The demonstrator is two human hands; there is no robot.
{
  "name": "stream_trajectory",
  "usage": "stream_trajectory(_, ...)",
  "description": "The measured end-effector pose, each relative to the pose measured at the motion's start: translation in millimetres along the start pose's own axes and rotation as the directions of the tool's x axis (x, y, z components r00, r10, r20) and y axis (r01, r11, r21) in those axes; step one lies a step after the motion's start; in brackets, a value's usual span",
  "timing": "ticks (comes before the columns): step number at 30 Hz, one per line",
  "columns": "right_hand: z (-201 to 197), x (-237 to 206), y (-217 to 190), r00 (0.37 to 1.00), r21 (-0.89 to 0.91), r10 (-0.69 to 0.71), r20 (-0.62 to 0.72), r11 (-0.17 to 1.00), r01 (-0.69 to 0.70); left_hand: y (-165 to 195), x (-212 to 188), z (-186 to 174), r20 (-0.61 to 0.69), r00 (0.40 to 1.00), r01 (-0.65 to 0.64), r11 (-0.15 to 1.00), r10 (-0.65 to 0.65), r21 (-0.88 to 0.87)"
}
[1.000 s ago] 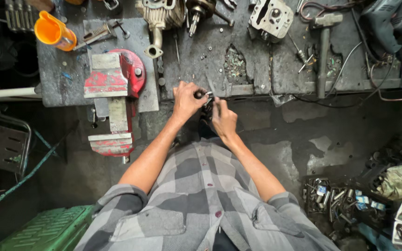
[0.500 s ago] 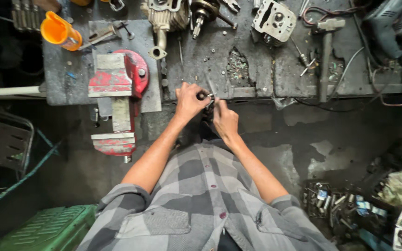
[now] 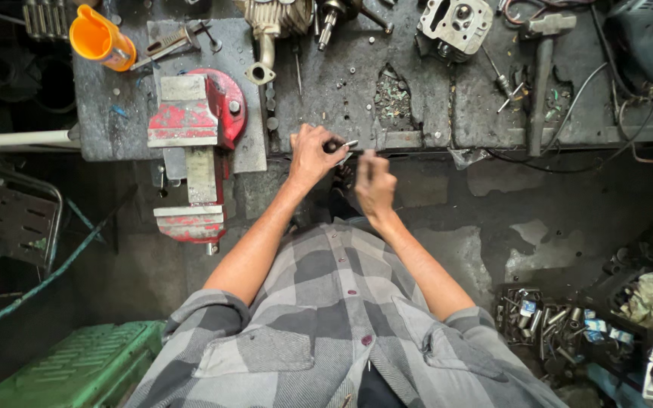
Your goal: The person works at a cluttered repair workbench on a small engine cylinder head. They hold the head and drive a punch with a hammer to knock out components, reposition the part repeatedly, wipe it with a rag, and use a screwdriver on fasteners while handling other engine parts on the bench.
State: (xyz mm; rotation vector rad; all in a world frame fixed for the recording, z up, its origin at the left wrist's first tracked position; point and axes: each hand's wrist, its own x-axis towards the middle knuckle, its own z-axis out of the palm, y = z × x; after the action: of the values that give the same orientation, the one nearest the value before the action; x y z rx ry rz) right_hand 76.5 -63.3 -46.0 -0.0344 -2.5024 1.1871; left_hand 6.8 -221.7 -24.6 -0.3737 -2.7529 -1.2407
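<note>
The table (image 3: 432, 113) is dark and dirty, and it carries many things. The red vise (image 3: 194, 143) is fixed at its left edge, with jaws hanging over the floor. Behind it stands an orange funnel (image 3: 98, 35), and further right lie a grey cylinder head (image 3: 455, 26) and a hammer (image 3: 542, 75).

The left hand (image 3: 313, 155) is closed around a small dark part (image 3: 335, 146) with a shiny metal tip, just at the front edge of the table. The right hand (image 3: 374, 185) is near it; its fingers pinch something thin, which I cannot identify.

To work well here, I think the left hand should hold the part steady against the table edge, so the right hand can meet it straight.
</note>
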Motion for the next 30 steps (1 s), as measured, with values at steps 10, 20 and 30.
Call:
stream_trajectory(10,-2.5,3.1,1.2,0.989,-0.211,-0.128,0.079,0.967,0.143,-3.1,1.2,4.5,-0.003,1.0,0.001,1.0,-0.001,0.002)
stream_trajectory(20,-2.6,5.1,-0.7,0.999,-0.166,0.006,-0.047,0.986,-0.014,-2.7,-1.2,5.3,0.001,1.0,0.02,1.0,-0.02,0.007)
stream_trajectory(30,-3.0,7.0,-1.1,0.994,-0.002,-0.005,-0.112,1.0,0.004,-4.2,-1.5,4.9,-0.003,1.0,0.008,1.0,-0.008,-0.016)
